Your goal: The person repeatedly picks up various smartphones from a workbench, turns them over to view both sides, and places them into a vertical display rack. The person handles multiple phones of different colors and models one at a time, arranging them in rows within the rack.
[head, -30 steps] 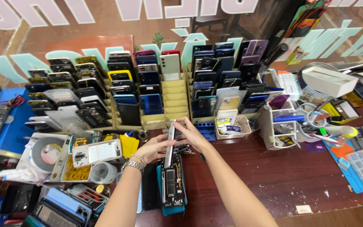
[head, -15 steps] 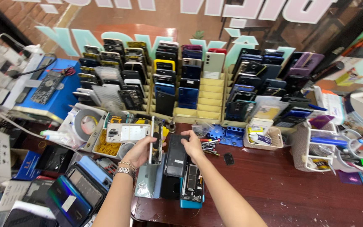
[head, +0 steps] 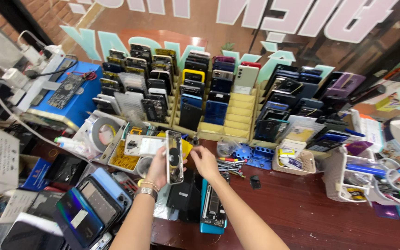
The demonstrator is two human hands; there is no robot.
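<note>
Two hands work near the middle of the table. Left hand (head: pixel 156 169) grips a phone (head: pixel 174 157) upright by its edges, probably so that its inside is seen. Right hand (head: pixel 204 162) is open, holding nothing, just right of it, above an opened phone (head: pixel 213 208) lying flat. Far behind stands a rack (head: pixel 241 111) of phones.

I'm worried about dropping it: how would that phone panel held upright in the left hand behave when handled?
The phone panel looks thin and flat, so probably light and fairly stiff. Its glossy face suggests it may slip; the left hand holds it by its edges. Standing on end, it would likely tip if released, and may crack. The right hand hovers beside it.
</note>
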